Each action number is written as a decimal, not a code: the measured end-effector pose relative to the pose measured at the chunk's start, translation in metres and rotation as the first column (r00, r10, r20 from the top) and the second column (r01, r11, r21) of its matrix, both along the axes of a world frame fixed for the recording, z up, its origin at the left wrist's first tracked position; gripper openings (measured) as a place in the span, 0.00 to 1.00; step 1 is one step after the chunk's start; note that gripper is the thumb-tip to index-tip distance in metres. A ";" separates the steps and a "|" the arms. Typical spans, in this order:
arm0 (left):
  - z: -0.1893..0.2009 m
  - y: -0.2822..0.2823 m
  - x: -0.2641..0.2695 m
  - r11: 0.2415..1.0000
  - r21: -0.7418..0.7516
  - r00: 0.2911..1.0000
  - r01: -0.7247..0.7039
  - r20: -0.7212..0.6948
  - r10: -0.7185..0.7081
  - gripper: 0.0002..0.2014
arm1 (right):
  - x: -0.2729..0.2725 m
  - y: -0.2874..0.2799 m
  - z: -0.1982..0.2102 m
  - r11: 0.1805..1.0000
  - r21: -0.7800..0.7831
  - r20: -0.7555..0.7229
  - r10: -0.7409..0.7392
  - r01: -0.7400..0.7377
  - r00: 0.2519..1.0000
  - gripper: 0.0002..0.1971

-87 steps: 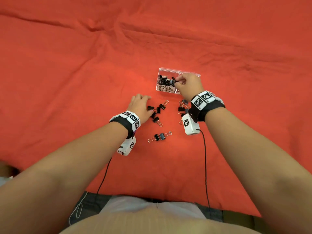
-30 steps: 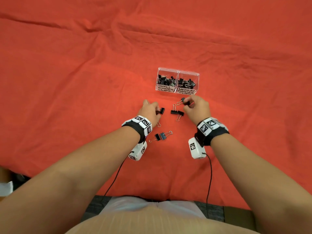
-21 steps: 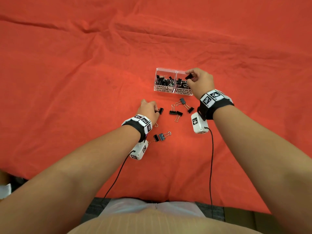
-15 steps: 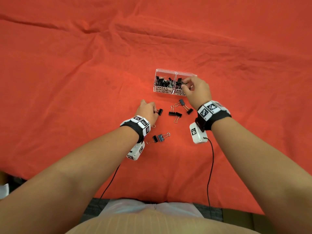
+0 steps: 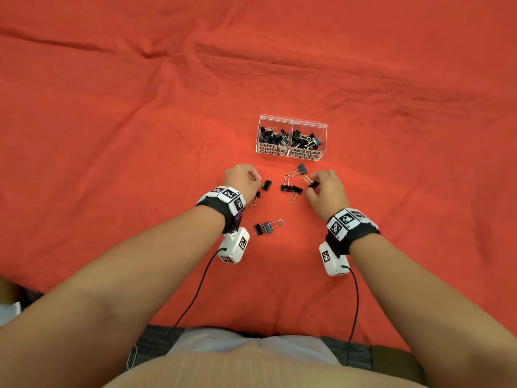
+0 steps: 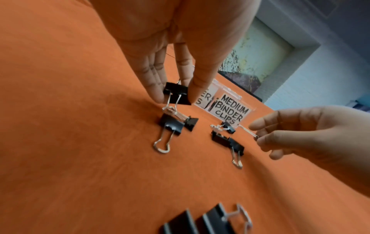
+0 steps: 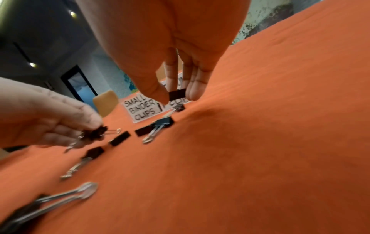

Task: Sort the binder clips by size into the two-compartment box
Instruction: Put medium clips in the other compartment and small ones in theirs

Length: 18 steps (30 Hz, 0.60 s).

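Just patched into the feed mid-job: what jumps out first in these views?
The clear two-compartment box stands out on the red cloth, with black clips piled behind labels reading SMALL BINDER CLIPS on its left and MEDIUM BINDER CLIPS on its right. Just nearer, the left hand pinches one black binder clip and the right hand pinches another, with loose clips lying between them.

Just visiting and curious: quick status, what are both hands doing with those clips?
Left hand pinches one clip; right hand pinches another. Box holds sorted clips, loose ones remain on the cloth. Nothing blocks the box.
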<state>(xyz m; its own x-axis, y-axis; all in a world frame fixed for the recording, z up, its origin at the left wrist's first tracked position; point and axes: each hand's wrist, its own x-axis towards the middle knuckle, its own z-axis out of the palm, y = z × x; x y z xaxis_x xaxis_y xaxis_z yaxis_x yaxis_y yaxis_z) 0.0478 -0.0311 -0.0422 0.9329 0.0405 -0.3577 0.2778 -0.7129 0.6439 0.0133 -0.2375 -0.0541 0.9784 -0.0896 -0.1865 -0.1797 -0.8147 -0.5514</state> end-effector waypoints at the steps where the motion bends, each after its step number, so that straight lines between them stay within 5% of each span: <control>1: 0.002 -0.001 0.001 1.000 -0.016 1.000 -0.010 0.003 0.010 0.04 | 0.000 0.005 0.001 1.000 0.022 -0.001 0.011 -0.011 1.000 0.15; 9: 0.028 -0.024 0.019 0.987 -0.149 0.992 0.067 0.119 -0.050 0.04 | -0.006 0.031 -0.014 0.995 -0.036 -0.115 0.090 -0.094 0.989 0.18; 18: 0.050 -0.079 0.068 0.955 -0.019 0.936 0.295 0.208 -0.284 0.06 | -0.004 0.017 -0.010 0.953 0.216 -0.161 -0.180 0.212 0.970 0.10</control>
<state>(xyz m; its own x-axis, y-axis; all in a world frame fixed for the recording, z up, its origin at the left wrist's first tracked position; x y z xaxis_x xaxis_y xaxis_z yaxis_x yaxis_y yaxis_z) 0.1162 -0.1100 0.0077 0.9542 -0.2549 -0.1565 -0.0744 -0.7090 0.7013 0.0094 -0.2206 -0.0643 0.9090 -0.2161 -0.3564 -0.4107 -0.6098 -0.6778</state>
